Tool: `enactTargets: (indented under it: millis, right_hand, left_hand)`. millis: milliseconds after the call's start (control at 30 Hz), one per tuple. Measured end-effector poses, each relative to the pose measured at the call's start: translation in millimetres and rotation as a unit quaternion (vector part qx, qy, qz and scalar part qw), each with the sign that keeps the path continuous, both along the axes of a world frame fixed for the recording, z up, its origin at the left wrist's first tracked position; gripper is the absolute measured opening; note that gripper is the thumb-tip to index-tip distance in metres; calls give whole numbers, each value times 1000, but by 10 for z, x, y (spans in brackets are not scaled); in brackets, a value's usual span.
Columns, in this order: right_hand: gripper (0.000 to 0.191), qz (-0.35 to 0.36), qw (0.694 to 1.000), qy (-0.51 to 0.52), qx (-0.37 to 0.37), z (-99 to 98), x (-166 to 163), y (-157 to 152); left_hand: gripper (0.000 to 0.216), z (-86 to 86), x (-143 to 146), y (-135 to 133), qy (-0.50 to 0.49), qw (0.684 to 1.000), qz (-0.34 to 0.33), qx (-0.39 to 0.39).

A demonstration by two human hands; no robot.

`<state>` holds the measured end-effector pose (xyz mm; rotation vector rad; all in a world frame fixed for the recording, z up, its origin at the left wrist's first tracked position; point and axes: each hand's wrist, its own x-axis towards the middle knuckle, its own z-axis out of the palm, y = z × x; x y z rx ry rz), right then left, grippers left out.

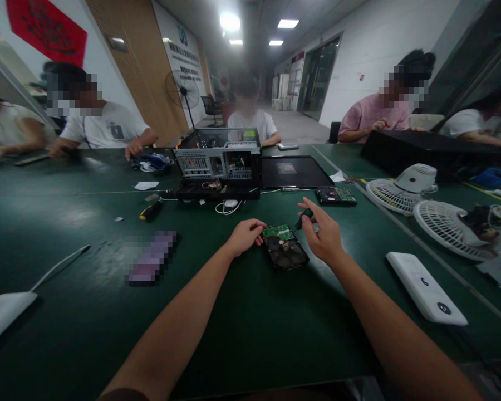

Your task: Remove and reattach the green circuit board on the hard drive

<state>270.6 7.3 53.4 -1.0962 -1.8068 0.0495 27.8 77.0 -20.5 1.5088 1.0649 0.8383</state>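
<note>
Bracing a hard drive under a tilted screwdriver

The left hand rested on the green table, fingers curled and tips pressed against the drive's left edge, seemingly to stop it sliding. The drive lay flat, circuit board up, between both hands. The right hand pinched the screwdriver by its handle, the tip slanted down at the board's right edge.

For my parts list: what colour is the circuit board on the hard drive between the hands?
The circuit board is green; the head view shows it best.
</note>
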Motion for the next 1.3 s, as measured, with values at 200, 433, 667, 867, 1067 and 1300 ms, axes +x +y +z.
enactTargets:
  millis: [200,433,667,867,1067,1300]
  right_hand:
    - [34,-22,1000,-9,19,8,-6,0]
    - [42,5,1000,-22,17,22,11,-11]
    - [42,-25,999,-42,16,23,2,-15]
    - [46,-19,999,-29,32,4,24,12]
    - [39,-30,999,-29,32,21,29,6]
    - [48,-18,999,-32,40,-16,33,24]
  left_hand:
    - [20,-25,-25,24,-5,1000,-7,-7]
    - [21,-46,-29,48,-7,1000,-8,-15]
    - [23,-34,-26,40,-8,1000,-9,-20]
    - [23,-11,-19,23,-11,1000,-9,-20]
    - [23,-6,-19,19,-11,1000,-8,-21]
    - [23,-9,-19,21,-6,1000,-6,-21]
